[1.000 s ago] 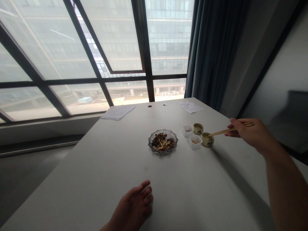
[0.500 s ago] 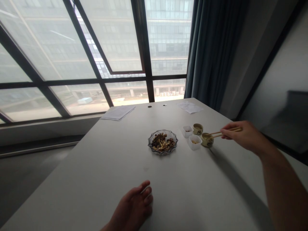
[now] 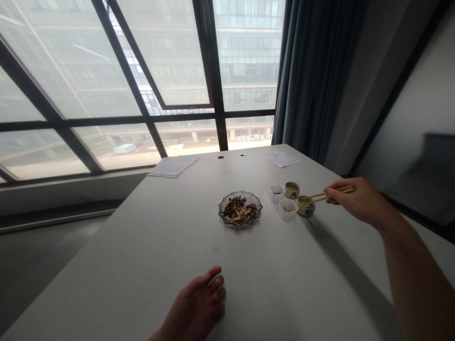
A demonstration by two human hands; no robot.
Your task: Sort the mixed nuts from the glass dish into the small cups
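Currently, the right hand (image 3: 357, 201) grips chopsticks (image 3: 317, 195) right of the nearer tan cup (image 3: 304, 211), tips at its mouth. The left hand (image 3: 199, 303), slack and lightly curled, lies well left of that cup.

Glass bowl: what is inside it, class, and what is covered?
The glass bowl holds brown and pale nut-like pieces. Whatever lies beneath their top layer is covered and cannot be seen.

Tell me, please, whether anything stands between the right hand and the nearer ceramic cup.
Nothing visible but the chopsticks that the right hand holds, which reach across the gap to the mouth of the nearer ceramic cup. The two white plastic containers stand on the cup's other side, out of that path.
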